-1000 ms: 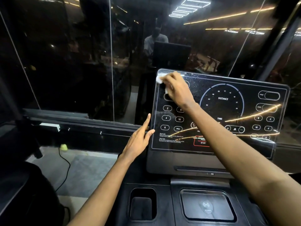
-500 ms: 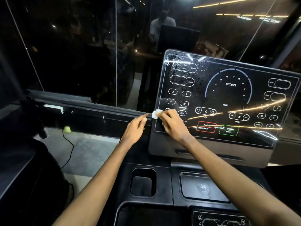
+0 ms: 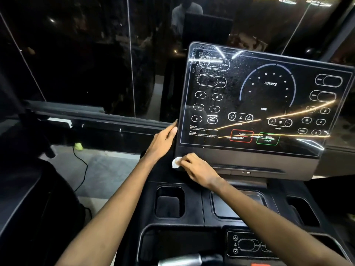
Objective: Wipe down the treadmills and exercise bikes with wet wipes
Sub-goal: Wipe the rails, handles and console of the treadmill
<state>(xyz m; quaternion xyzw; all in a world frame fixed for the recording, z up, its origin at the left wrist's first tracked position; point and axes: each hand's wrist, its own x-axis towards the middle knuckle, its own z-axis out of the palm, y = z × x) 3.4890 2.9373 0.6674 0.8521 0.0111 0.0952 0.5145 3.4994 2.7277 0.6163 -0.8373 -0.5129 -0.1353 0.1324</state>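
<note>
A black treadmill console [image 3: 255, 104] with a glossy touch panel stands in front of me, wet streaks showing on its upper left part. My right hand [image 3: 197, 169] pinches a small white wet wipe [image 3: 176, 162] against the console's lower left corner, below the panel. My left hand [image 3: 163, 143] rests with straight fingers on the console's left edge.
Below the console lie a cup holder [image 3: 169, 202], a charging pad tray [image 3: 238, 204] and a second cup holder [image 3: 303, 210]. A smaller control panel [image 3: 247, 244] sits near me. Dark window glass [image 3: 86, 54] fills the left; a black cable [image 3: 80, 166] and a yellow-green ball [image 3: 78, 146] lie on the floor.
My right hand has drawn the wipe down the panel's left side, from the top corner to below the bottom edge. My left hand stayed at the left edge. The view tilted downward.
</note>
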